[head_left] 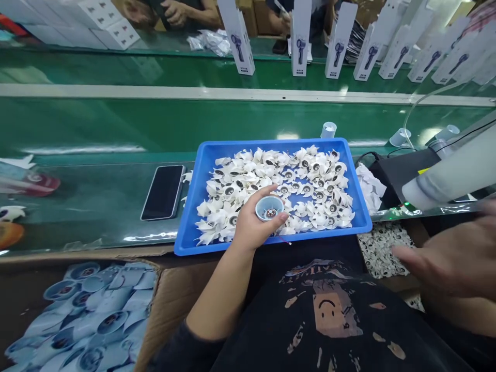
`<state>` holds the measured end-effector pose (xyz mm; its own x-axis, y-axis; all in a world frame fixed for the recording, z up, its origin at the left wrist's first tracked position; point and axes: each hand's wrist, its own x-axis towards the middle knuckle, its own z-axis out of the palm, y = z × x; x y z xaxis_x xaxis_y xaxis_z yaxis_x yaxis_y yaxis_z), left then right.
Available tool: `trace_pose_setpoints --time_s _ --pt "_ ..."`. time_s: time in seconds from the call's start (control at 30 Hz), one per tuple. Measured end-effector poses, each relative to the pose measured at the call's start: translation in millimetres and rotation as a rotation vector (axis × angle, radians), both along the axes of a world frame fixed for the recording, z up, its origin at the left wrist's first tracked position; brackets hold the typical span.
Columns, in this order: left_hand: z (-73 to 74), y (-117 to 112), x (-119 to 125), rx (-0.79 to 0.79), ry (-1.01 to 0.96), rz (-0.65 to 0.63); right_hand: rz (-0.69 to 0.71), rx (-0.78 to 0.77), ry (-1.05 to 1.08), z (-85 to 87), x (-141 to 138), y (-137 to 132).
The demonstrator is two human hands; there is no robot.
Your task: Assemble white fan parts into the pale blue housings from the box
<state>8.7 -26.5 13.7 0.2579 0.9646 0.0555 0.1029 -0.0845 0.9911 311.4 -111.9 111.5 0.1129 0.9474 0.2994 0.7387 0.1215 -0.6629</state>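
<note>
My left hand [253,219] is wrapped round a light blue cup-shaped housing [259,206], its open mouth facing up. A small motor with copper windings [269,213] shows inside it. The hand is above the front of a blue tray [273,240]. White fan blades [225,206], many with a dark ring at the hub, lie heaped in that tray. At the right edge my right hand [449,253] is blurred by motion, thumb stretched away from the fingers. Nothing shows in it. It is nearest to a box of small pale parts [385,250].
A carton [163,310] of more blue housings [112,323] stands at lower left. A phone [163,192] lies left of the tray. Right of it are crumpled paper [370,188] and a pale cylindrical device [453,168]. White fan boxes [300,46] line the back, beyond which people work.
</note>
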Motion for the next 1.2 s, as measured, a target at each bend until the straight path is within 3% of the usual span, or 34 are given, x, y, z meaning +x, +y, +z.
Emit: trace_pose_setpoints --time_s 0.07,0.13,0.23,0.37,0.53,0.63,0.7,0.77,0.87,0.97,1.1,1.2 --pt "1.6 0.4 2.8 -0.03 0.019 0.0 0.253 -0.018 -0.384 -9.0 -9.4 10.2" --pt "3.8 0.4 5.9 -0.044 0.077 -0.016 0.513 -0.13 -0.828 -20.5 -15.7 28.0" --pt "7.6 0.1 9.2 -0.054 0.143 -0.045 0.618 -0.267 -0.99 -38.9 -16.8 54.4" --pt "12.5 0.3 11.4 -0.027 0.21 -0.087 0.616 -0.321 -0.941 -53.8 -15.6 72.4" --pt "9.0 2.4 11.9 -0.055 0.194 -0.082 0.598 -0.306 -0.736 -40.0 -19.2 71.0" --pt "0.7 2.8 12.2 0.023 0.121 0.033 0.598 -0.276 -0.215 -31.8 -26.7 55.4" --pt "-3.6 0.6 12.3 0.183 0.056 0.082 0.569 -0.276 0.24 -36.6 -35.6 42.2" --pt "-4.0 -4.3 12.5 0.322 0.033 0.046 0.533 -0.285 0.509 -48.4 -46.7 31.1" --pt "3.6 -14.8 13.0 0.388 0.158 -0.106 0.513 -0.296 0.618 -66.8 -61.7 23.5" --pt "15.3 -22.6 14.5 0.462 0.311 -0.221 0.493 -0.295 0.669 -72.7 -69.4 23.6" --pt "23.7 -26.4 18.4 0.609 0.368 -0.27 0.453 -0.238 0.606 -59.0 -72.0 21.6" --pt "23.7 -29.6 22.5 0.699 0.401 -0.274 0.438 -0.101 0.26 -43.7 -76.0 16.3"
